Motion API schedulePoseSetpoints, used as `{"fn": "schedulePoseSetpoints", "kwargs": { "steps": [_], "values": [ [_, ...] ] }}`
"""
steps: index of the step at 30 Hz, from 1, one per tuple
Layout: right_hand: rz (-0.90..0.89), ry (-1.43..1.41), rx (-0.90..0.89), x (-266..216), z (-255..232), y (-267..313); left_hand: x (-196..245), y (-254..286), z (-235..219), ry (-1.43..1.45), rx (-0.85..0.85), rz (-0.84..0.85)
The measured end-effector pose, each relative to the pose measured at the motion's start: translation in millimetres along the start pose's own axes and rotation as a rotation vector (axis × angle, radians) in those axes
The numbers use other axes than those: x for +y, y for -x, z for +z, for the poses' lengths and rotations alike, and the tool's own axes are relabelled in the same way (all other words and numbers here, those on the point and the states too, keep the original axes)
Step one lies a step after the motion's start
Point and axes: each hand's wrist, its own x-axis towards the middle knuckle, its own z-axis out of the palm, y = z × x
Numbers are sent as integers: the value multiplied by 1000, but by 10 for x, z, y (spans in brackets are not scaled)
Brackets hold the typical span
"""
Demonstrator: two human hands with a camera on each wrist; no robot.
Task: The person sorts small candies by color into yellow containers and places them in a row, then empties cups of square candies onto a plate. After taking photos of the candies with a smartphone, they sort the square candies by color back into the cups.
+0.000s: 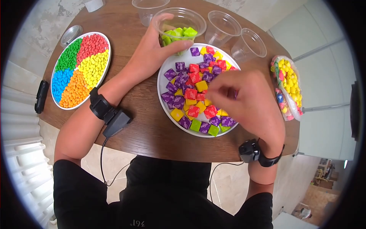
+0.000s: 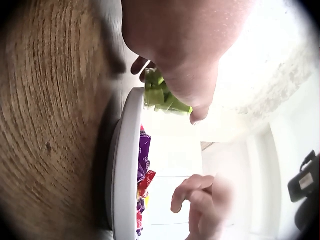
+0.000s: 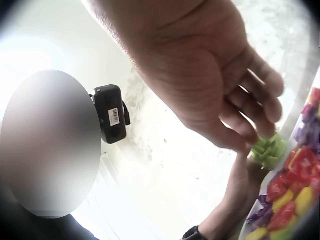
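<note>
In the head view the left hand (image 1: 150, 55) grips a clear plastic cup (image 1: 199, 23) with several green wrapped candies (image 1: 177, 33) inside, at the far edge of a white plate (image 1: 161, 100). Purple, red, yellow and a few green wrapped candies (image 1: 191, 94) lie on that plate. Over its right half hovers the right hand (image 1: 253, 101), fingers loosely bent. The left wrist view shows the right hand (image 2: 202, 202) above the plate (image 2: 126, 175), nothing visible in its fingers. In the right wrist view its fingers (image 3: 245, 107) look relaxed and apart, with the green candies (image 3: 270, 150) beyond.
A plate of small candies sorted by colour (image 1: 110, 63) lies on the left, a clear lid (image 1: 71, 35) behind it. Three empty clear cups (image 1: 150, 13) (image 1: 222, 28) (image 1: 248, 45) stand at the back. A bag of candies (image 1: 286, 86) is at the right edge, a black device (image 1: 41, 97) at the left.
</note>
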Motion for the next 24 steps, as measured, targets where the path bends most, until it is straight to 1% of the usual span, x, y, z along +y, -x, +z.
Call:
{"fn": "schedulePoseSetpoints", "kwargs": {
  "steps": [1,2,3,4,5,6,9,14,16,17,19,20,21,22,24],
  "values": [
    [45,124,-205,-9,-31,23,11,1,0,7,1,-4],
    [50,205,-322,-10,-36,30,20,-1,-2,35,-16,-23],
    [52,209,-324,-18,-19,32,21,-6,-7,62,-32,-39],
    [28,236,-411,-25,19,28,-8,-8,-7,63,-29,-39],
    [1,262,-499,-23,59,24,-59,-4,-4,-47,-23,21],
    [-7,262,-501,1,104,28,-42,-4,-12,-161,-15,80],
    [21,193,-505,59,214,73,29,31,-11,-132,-28,47],
    [-43,248,-360,122,245,154,62,42,-26,-88,-30,26],
    [-80,232,-384,225,324,161,90,58,-42,-105,-16,54],
    [-152,198,-325,260,371,187,75,74,-53,-115,-7,92],
    [-255,155,-208,286,442,249,83,127,-91,-81,3,-1],
    [-306,135,-150,300,473,258,55,121,-101,-90,-10,33],
    [-341,135,-55,306,538,284,-77,125,-183,-128,-8,37],
    [-383,147,43,310,603,306,-118,119,-192,-123,-13,47],
    [-422,258,150,273,679,360,-187,133,-269,-114,-41,24]
  ]
}}
